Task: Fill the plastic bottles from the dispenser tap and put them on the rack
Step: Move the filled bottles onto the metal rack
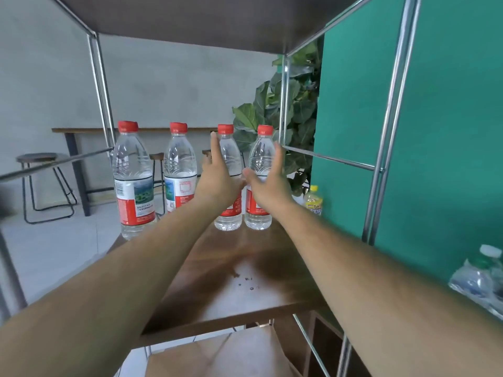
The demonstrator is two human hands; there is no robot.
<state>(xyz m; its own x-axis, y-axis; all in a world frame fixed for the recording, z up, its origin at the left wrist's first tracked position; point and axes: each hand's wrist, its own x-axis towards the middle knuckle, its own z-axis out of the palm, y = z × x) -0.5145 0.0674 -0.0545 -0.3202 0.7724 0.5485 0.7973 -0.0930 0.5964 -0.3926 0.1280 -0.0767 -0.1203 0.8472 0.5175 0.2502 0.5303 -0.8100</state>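
Wooden rack shelf (206, 268): four capped, filled bottles (179, 159) stand along the back. My left hand (217, 180) and right hand (268, 186) are both spread, gripping nothing, at the two rightmost. Best to square those gently, bases flat, not tipping neighbours, then withdraw straight.

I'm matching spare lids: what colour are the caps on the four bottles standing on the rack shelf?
Red on all four caps, clearest in the head view.

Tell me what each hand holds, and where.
Nothing is held. Counting from the left, the left hand is open before the third bottle, the right hand open beside the fourth bottle; contact unclear.
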